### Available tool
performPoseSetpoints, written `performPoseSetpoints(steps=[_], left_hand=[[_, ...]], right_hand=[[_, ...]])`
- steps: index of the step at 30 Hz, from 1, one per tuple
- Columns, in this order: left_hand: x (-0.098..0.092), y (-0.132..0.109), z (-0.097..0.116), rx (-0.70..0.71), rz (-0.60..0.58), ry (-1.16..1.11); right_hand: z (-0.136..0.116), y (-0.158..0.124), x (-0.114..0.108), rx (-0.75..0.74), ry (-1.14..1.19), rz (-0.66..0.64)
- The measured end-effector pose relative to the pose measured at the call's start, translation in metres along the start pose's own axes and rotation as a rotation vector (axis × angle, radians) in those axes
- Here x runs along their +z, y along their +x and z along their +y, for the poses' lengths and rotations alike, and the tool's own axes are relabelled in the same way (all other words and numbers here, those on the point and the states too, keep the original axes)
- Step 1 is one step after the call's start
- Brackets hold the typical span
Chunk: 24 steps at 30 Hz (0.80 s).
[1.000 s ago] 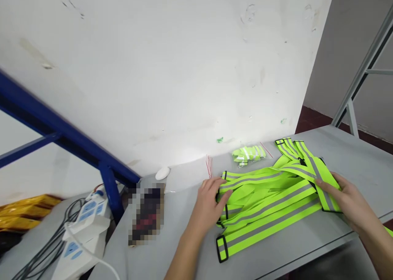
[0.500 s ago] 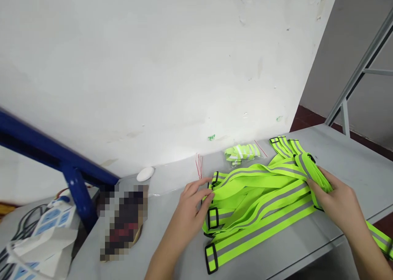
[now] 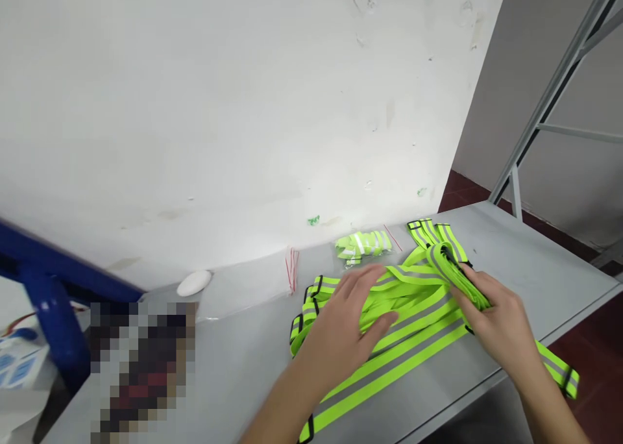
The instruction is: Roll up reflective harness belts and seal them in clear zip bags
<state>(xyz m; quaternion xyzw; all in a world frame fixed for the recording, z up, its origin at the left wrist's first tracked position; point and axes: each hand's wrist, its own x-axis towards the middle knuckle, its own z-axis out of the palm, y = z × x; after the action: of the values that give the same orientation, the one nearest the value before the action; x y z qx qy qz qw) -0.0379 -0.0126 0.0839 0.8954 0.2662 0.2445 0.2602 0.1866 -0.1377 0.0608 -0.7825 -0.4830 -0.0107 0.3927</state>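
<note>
A pile of neon-yellow reflective straps with grey stripes and black buckles lies on the grey tabletop. My right hand grips a folded bundle of reflective strap between thumb and fingers at the pile's right end. Over the pile's left part is my left hand, its thumb apart from its fingers and the fingertips by the upper strap. A loose strap end with a buckle hangs past the front edge, beyond my right wrist. More strap ends lie behind the bundle.
Near the wall, a folded strap in a clear bag lies beside flat plastic bags with red seal lines. A white oval object sits further left. A blue metal frame stands left, a grey metal frame right.
My left hand has moved right along the pile, from its buckle ends onto the straps, and its fingers have spread. My right hand still holds the bundle. The view has shifted right.
</note>
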Motion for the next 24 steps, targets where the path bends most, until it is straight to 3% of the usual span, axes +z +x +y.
performPoseSetpoints(steps=[3,5,9,14,20,24], left_hand=[[0.0,0.047,0.015,-0.04,-0.16,-0.154],[0.001,0.073,0.016,0.044,-0.247,-0.245],[0.008,0.092,0.012,0.137,-0.414,-0.482],[0.004,0.077,0.02,0.135,-0.331,-0.628],[-0.011,0.067,0.029,0.13,-0.25,-0.704],[-0.011,0.068,0.026,0.091,-0.178,-0.774]], right_hand=[[-0.01,-0.007,-0.006,-0.262,0.017,-0.014],[-0.014,-0.011,-0.011,-0.399,0.011,-0.049],[-0.013,-0.01,-0.022,-0.527,-0.032,-0.057],[-0.016,0.003,-0.029,-0.607,-0.054,-0.066],[-0.031,0.011,-0.026,-0.674,0.121,-0.098],[-0.03,0.009,-0.014,-0.445,0.22,0.093]])
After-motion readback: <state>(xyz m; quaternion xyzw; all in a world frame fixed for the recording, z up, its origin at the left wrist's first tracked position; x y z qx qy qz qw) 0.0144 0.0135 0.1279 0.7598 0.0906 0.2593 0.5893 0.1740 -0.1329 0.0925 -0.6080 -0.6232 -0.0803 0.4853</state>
